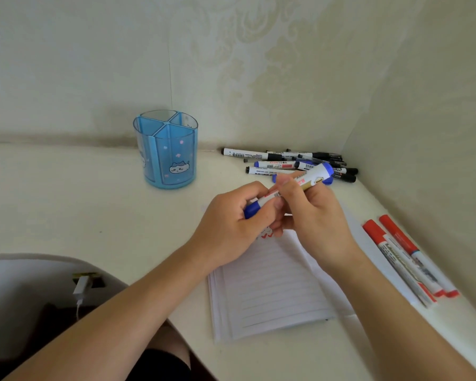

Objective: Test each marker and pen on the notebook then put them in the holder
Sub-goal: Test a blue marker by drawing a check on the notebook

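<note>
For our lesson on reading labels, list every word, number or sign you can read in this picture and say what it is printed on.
None can be quoted.
Blue marker held in both hands: red and gold print, blurred.
Pile of pens and markers: barcodes and small print, too small.
Two red markers: label print, blurred.
Blue holder: a cartoon cat and flowers, no words.
Notebook: red marks under the hands, ruled lines, no words.

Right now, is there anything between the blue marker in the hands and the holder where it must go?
Nothing visible. The blue marker, held by left hand and right hand, has only bare desk between it and the empty holder. The pile of pens lies off to the right.
</note>
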